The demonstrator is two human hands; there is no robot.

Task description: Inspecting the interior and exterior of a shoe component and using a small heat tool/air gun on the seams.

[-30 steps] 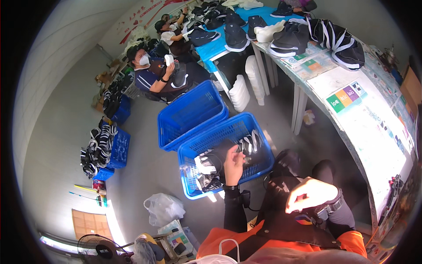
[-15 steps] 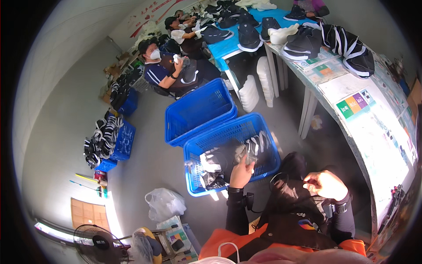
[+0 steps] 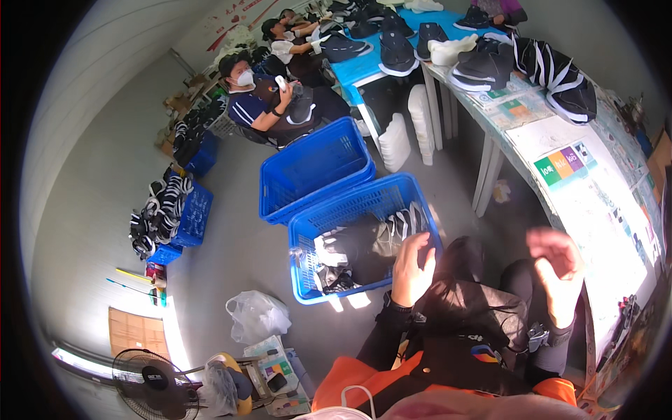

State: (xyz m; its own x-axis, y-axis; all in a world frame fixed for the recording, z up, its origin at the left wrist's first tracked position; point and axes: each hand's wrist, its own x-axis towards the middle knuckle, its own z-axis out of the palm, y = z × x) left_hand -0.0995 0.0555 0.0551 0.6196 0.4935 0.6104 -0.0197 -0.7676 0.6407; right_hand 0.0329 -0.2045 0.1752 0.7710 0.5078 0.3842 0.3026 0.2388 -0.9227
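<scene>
My left hand (image 3: 411, 271) is raised at the near right edge of a blue plastic basket (image 3: 302, 280), fingers stretched and thumb apart, with nothing seen in it. Inside the basket lie black shoe uppers (image 3: 371, 252) with white edges, some in shadow. My right hand (image 3: 558, 271) is lifted beside the table edge, fingers apart and partly blurred, also holding nothing that I can see. Between my forearms, dark cloth (image 3: 483, 308) covers my lap.
Another blue basket (image 3: 318, 175) stands just beyond. To the right runs a long table (image 3: 602, 210) bearing black shoes (image 3: 483, 64). A masked person (image 3: 255, 105) sits far left of it, holding a shoe. A plastic bag (image 3: 257, 316) and a fan (image 3: 154, 383) are at left.
My left hand has come out from over the basket toward the right, its fingers opening. My right hand has risen off my lap and spread its fingers.
</scene>
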